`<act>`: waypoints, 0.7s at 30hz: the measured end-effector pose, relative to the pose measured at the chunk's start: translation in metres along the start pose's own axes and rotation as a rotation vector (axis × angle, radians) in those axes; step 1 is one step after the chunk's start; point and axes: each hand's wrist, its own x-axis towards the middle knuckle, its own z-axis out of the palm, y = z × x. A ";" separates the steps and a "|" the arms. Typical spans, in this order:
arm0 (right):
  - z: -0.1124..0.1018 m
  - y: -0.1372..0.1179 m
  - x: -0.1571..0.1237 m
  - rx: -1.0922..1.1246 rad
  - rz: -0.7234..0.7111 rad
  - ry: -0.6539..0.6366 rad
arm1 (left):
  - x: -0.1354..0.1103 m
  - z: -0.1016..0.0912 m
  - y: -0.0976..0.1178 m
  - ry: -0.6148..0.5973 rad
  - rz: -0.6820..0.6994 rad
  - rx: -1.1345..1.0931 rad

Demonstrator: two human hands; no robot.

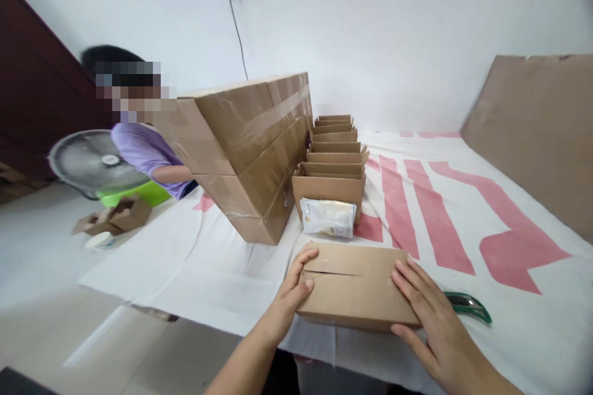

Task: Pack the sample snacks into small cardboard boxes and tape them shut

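Observation:
A small closed cardboard box [354,284] lies on the white and red sheet [463,228] right in front of me. My left hand [294,287] grips its left end, thumb on the top flap and fingers wrapped round the side. My right hand [428,311] lies on the right end with fingers stretched over the top and front edge. A white pouch [328,218] leans against the nearest of a row of several open small boxes [331,163] just behind.
A stack of taped large cartons [250,148] stands to the left of the row. A green tape dispenser [467,304] lies by my right hand. A person in a purple shirt [148,151] sits at left near a fan [90,160]. Cardboard sheet [537,129] leans at right.

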 end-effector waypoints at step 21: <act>-0.016 -0.002 -0.018 0.214 0.150 0.258 | -0.034 -0.012 0.032 0.094 0.234 0.423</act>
